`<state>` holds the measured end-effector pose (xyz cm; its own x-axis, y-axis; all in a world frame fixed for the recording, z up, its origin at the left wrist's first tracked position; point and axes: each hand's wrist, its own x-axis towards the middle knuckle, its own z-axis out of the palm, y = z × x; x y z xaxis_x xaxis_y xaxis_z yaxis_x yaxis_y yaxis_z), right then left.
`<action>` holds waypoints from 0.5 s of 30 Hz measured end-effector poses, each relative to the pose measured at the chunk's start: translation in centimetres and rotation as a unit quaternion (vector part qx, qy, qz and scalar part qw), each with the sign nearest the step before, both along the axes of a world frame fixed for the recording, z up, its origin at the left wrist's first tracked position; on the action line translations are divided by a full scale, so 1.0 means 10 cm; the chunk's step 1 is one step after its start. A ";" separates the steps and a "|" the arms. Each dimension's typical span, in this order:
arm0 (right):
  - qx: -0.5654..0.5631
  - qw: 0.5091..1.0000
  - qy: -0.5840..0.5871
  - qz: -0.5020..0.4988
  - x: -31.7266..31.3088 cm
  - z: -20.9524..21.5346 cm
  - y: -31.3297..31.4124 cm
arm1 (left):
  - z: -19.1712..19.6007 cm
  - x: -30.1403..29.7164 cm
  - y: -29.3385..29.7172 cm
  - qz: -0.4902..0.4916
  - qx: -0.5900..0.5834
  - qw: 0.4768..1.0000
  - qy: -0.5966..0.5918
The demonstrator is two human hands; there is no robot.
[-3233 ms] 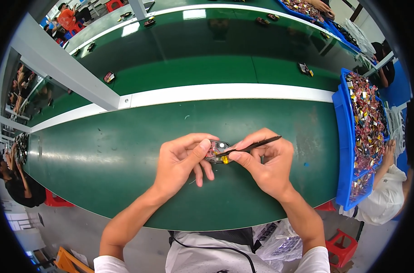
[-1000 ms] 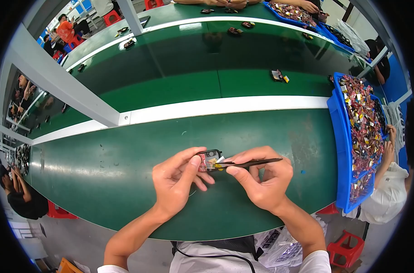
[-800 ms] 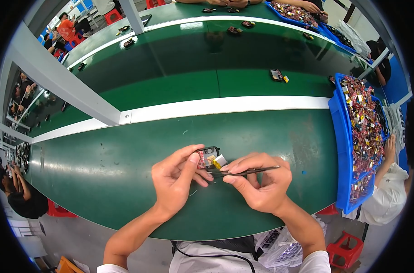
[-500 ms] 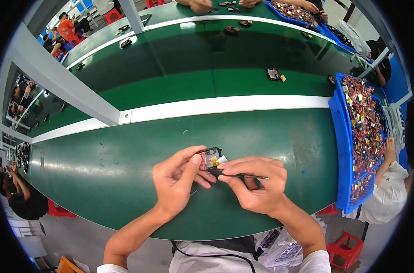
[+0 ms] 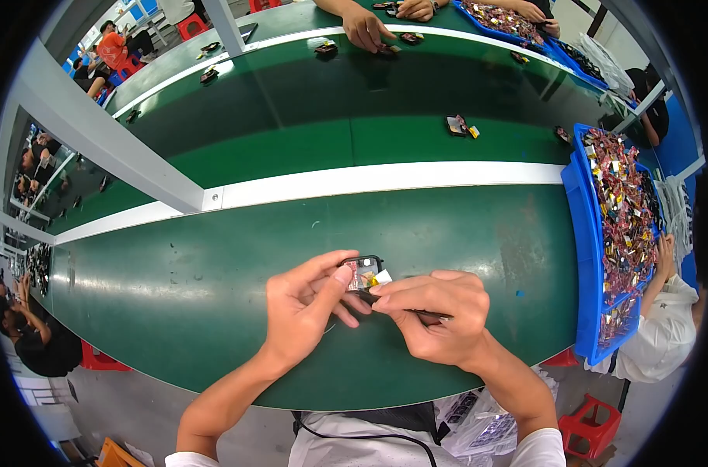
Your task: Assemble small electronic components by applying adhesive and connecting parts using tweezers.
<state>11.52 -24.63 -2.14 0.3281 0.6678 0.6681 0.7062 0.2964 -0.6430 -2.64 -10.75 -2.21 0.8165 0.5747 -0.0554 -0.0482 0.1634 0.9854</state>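
Observation:
Near the middle of the green bench, my left hand (image 5: 301,307) grips a small black plastic housing (image 5: 380,261) by its left side, thumb on top and fingers beneath. Inside the housing lie a red circuit board (image 5: 352,274) and a pale round part. A white and yellow piece (image 5: 381,278) sticks out at its lower right corner. My right hand (image 5: 439,311) is closed in a pinch around a slim dark tool (image 5: 432,314), which lies slanted under the fingers. The tool's working end is at the housing's lower right edge, partly hidden by my fingertips.
On the right stands a blue bin (image 5: 583,257) heaped with small red, yellow and white parts. Beyond a white rail (image 5: 307,189) runs a green belt carrying small black housings (image 5: 457,124). A grey post (image 5: 113,117) rises at left. Across the belt, a co-worker's hand (image 5: 366,29) reaches over a part.
The tool in my right hand has tilted and its far end shows less; my hands have barely moved. Housings on the belt have shifted left. A co-worker's hand has reached onto the belt.

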 end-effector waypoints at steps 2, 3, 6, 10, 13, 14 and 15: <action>0.003 1.000 -0.015 -0.007 0.00 -0.01 0.00 | 0.00 -0.01 0.02 -0.015 0.002 1.000 -0.014; 0.003 1.000 -0.015 -0.007 0.00 -0.01 0.00 | 0.00 -0.01 0.02 -0.015 0.002 1.000 -0.014; 0.000 1.000 -0.023 -0.005 -0.01 0.02 0.00 | -0.01 -0.02 0.02 -0.017 0.007 1.000 -0.010; -0.006 1.000 -0.011 0.006 0.01 -0.01 -0.01 | 0.01 0.00 -0.02 -0.006 0.046 0.999 0.012; -0.005 1.000 0.003 0.006 0.00 -0.01 0.00 | 0.01 0.02 -0.04 0.008 0.057 0.998 0.014; -0.006 1.000 0.001 0.004 -0.01 -0.01 0.01 | 0.01 0.02 -0.05 0.015 0.064 0.998 0.014; -0.005 1.000 0.001 0.004 -0.01 -0.02 0.01 | 0.00 0.02 -0.05 0.015 0.065 0.998 0.014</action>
<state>11.40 -24.53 -2.35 0.3239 0.6776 0.6603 0.7022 0.2956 -0.6477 -2.40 -11.29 -2.17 0.7976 0.6031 -0.0009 -0.0239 0.0330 0.9992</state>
